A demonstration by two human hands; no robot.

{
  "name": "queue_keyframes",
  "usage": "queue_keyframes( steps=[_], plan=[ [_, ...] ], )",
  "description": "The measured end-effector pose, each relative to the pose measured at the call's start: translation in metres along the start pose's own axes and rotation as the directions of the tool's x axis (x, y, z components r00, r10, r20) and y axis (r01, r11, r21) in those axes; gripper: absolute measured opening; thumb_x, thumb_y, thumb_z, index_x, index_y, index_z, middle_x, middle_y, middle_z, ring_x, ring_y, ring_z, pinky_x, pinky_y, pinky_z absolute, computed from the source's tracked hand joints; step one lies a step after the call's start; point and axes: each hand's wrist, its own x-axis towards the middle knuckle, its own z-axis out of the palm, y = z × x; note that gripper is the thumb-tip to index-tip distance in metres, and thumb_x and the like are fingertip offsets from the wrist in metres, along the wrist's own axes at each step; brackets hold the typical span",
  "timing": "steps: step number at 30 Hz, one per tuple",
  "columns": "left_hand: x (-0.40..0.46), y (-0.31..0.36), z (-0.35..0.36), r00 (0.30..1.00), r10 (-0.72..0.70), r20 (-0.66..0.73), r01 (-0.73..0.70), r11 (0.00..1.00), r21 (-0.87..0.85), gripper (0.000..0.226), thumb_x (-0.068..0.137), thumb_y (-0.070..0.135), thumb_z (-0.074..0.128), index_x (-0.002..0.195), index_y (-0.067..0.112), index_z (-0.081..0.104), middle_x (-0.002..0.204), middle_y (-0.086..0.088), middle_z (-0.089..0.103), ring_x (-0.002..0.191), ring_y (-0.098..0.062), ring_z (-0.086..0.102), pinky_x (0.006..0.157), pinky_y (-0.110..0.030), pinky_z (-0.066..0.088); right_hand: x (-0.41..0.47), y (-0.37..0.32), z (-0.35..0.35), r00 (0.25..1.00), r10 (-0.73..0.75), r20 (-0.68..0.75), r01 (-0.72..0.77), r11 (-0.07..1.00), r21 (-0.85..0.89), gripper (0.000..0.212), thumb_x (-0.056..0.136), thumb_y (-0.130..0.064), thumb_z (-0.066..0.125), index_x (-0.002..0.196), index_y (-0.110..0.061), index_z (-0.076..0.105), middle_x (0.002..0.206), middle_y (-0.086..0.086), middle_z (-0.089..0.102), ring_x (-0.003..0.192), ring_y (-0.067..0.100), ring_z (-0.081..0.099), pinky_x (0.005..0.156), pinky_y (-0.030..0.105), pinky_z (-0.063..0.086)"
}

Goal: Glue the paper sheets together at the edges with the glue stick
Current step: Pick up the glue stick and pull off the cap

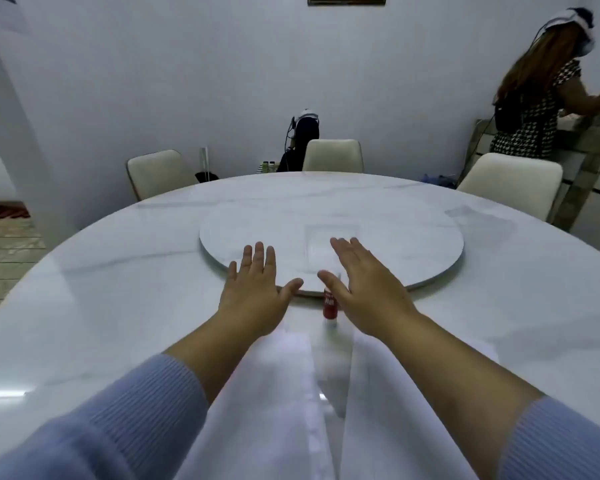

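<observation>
Since your hands, left hand [253,289] and right hand [364,289], hover wide and empty, nothing looks glued: the 2 white paper sheets [278,393] lie apart at 6 o'clock, the red capped glue stick [329,308] untouched on the white marble counter [118,306].

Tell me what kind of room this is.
Probably a dining room: a big round marble table with a turntable in the middle, cream chairs around it and a sideboard at the wall.

Pale blue ribbed-knit sleeves [146,410] (pushed up), bare forearms.
</observation>
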Motion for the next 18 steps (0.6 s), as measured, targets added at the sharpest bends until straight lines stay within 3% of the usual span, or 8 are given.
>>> queue_keyframes(
  steps=[3,7,9,12,16,18],
  plan=[
    [-0.014,-0.005,0.011,1.0,0.008,-0.023,-0.007,1.0,0.026,0.077,0.093,0.059,0.014,0.15,0.012,-0.008,0.16,-0.008,-0.012,0.147,-0.022,-0.014,0.12,-0.042,-0.002,-0.006,0.003,0.012,0.999,-0.045,-0.002,0.045,0.999,-0.002,0.056,0.097,-0.046,0.038,0.149,-0.029,0.025,0.158,-0.009,0.022,0.146,0.007,0.013,0.113,0.027,0.02],
    [-0.037,-0.002,0.023,1.0,-0.008,0.004,0.009,0.995,-0.103,0.075,0.094,0.056,0.018,0.15,0.012,-0.005,0.16,-0.008,-0.01,0.147,-0.022,-0.014,0.118,-0.041,-0.004,-0.015,0.003,0.027,1.0,-0.012,-0.004,0.013,0.996,0.09,0.044,0.098,-0.027,0.044,0.142,-0.022,0.04,0.155,-0.003,0.031,0.138,0.014,0.034,0.108,0.027,0.028],
    [-0.045,0.004,0.027,1.0,-0.011,0.028,0.016,0.982,-0.191,0.074,0.096,0.054,0.022,0.151,0.011,-0.004,0.16,-0.008,-0.009,0.147,-0.022,-0.014,0.118,-0.04,-0.004,-0.019,0.003,0.031,0.996,0.001,-0.087,0.012,0.988,0.154,0.037,0.098,-0.016,0.045,0.134,-0.017,0.048,0.145,0.0,0.043,0.118,0.012,0.05,0.097,0.022,0.036],
    [-0.055,0.016,0.035,0.998,-0.005,0.067,0.03,0.925,-0.379,0.071,0.096,0.047,0.034,0.151,0.012,0.004,0.161,-0.007,-0.001,0.148,-0.024,-0.004,0.12,-0.041,0.004,-0.027,0.0,0.035,0.982,0.047,-0.183,-0.001,0.969,0.246,0.03,0.095,-0.007,0.045,0.12,-0.016,0.059,0.122,0.004,0.054,0.079,0.003,0.051,0.071,0.008,0.038],
    [-0.068,0.03,0.043,0.996,0.069,-0.054,-0.088,0.781,-0.619,0.057,0.095,0.039,0.046,0.147,0.023,0.028,0.155,0.003,0.027,0.145,-0.017,0.017,0.116,-0.035,0.021,-0.041,-0.008,0.035,0.947,0.111,-0.3,0.037,0.893,0.449,0.024,0.089,-0.004,0.052,0.107,-0.016,0.064,0.107,0.003,0.057,0.068,-0.014,0.053,0.06,-0.001,0.038],
    [-0.074,0.036,0.041,0.978,0.083,-0.191,-0.19,0.725,-0.662,0.041,0.093,0.034,0.051,0.134,0.027,0.049,0.134,0.006,0.055,0.129,-0.014,0.044,0.104,-0.029,0.037,-0.046,-0.012,0.033,0.922,0.155,-0.354,0.09,0.805,0.587,0.02,0.086,-0.008,0.061,0.1,-0.021,0.066,0.103,0.0,0.06,0.067,-0.011,0.053,0.062,0.002,0.04]
  ],
)
